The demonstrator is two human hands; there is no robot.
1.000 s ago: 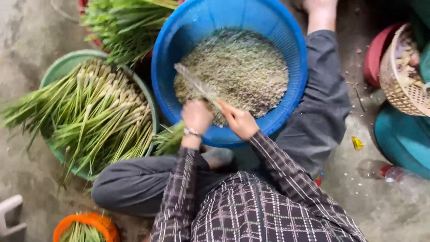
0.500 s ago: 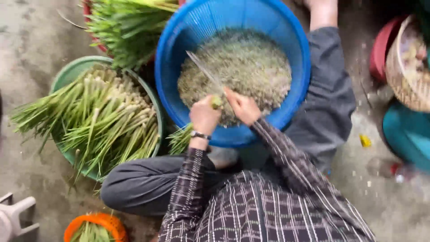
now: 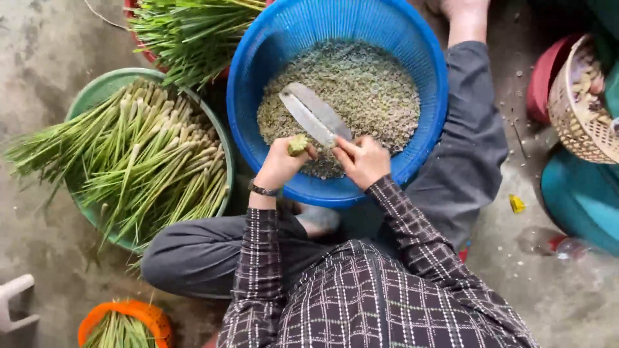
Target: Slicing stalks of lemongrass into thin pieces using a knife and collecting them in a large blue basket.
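Note:
My left hand (image 3: 282, 164) grips a short green stalk stub (image 3: 298, 144) over the near rim of a blue perforated basket (image 3: 251, 109). My right hand (image 3: 363, 159) holds a broad knife (image 3: 314, 115) whose blade points away over the basket, close to the stub. The basket is filled with finely chopped pale green slices (image 3: 361, 84). A dark bracelet sits on my left wrist. I sit cross-legged in grey trousers and a checked shirt.
A green basin (image 3: 97, 96) at left holds many long green stalks (image 3: 142, 161). More stalks fill a red container (image 3: 193, 29) behind it and an orange basket (image 3: 122, 322) at bottom left. A woven basket (image 3: 580, 109), a teal tub (image 3: 580, 200) and a red bowl stand at right.
The stalk in my left hand has become a short stub. The knife blade has turned flatter over the basket, and both hands sit a little closer to the basket's near rim.

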